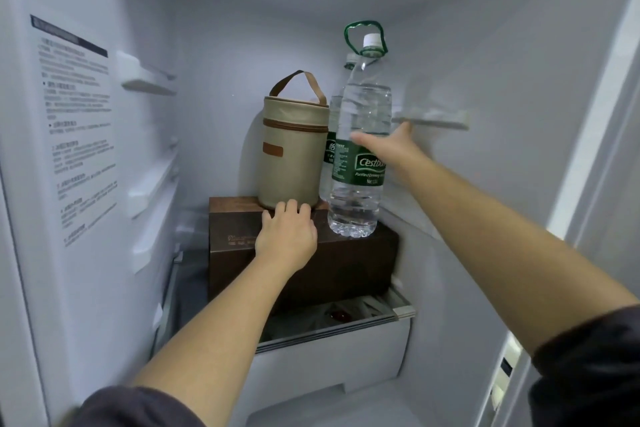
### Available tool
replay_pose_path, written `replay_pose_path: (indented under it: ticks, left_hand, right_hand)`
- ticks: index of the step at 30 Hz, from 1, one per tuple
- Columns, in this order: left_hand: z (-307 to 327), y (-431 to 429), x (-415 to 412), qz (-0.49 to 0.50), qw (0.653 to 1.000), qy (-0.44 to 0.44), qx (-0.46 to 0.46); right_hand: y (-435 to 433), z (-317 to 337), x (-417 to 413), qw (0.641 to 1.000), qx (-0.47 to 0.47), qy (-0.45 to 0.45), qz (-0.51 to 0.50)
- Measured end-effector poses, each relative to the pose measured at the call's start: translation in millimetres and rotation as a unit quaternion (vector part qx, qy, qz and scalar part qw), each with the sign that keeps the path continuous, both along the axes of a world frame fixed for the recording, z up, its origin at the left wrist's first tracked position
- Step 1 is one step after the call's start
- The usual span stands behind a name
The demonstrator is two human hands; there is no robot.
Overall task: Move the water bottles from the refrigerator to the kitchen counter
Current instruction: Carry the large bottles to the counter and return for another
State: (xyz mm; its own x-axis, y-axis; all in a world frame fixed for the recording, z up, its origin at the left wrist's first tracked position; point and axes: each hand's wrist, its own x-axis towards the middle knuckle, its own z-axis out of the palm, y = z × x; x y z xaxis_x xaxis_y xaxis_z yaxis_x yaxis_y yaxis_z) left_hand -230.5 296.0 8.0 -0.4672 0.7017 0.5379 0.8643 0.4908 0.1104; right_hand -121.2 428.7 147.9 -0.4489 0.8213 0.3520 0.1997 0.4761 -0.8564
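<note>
A large clear water bottle point(358, 191) with a green label, white cap and green carry loop stands on a dark brown box point(353, 260) inside the refrigerator. A second water bottle point(331, 114) stands right behind it, mostly hidden. My right hand point(388, 146) reaches to the front bottle at label height. Its thumb lies across the front and the fingers stretch straight past the bottle's right side. My left hand point(285, 236) rests palm down on the box top, fingertips at the base of a beige bag.
A beige cylindrical zip bag point(292, 152) with a brown handle stands on the box, left of the bottles. Below the box is a drawer point(332, 354) with a glass lid. Shelf rails line both side walls. The door frame point(588, 184) is on the right.
</note>
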Motion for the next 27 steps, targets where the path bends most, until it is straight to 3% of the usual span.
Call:
replay_pose_path:
  ticks: [5,12,16,19,27]
  left_hand:
    - [-0.9,3.1,-2.3,0.008,1.000,-0.006,0.000]
    - [-2.6,4.2,-3.7,-0.007,1.000,-0.012,0.011]
    - [0.8,2.7,-4.1,-0.038,0.991,-0.067,0.105]
    - [11.6,7.2,-3.8,-0.105,0.955,-0.182,0.210]
    - [32.1,62.4,25.3,-0.319,0.827,-0.388,0.253]
  right_hand:
    - [0.3,61.0,-15.0,0.998,0.022,0.057,0.011]
    - [4.1,56.4,-17.5,0.998,0.032,0.053,0.025]
    - [2.3,55.6,-5.4,0.996,0.046,0.075,0.016]
    - [1.3,53.6,2.5,0.994,0.059,0.089,0.016]
    - [-3.1,47.4,19.6,0.991,0.063,0.114,0.019]
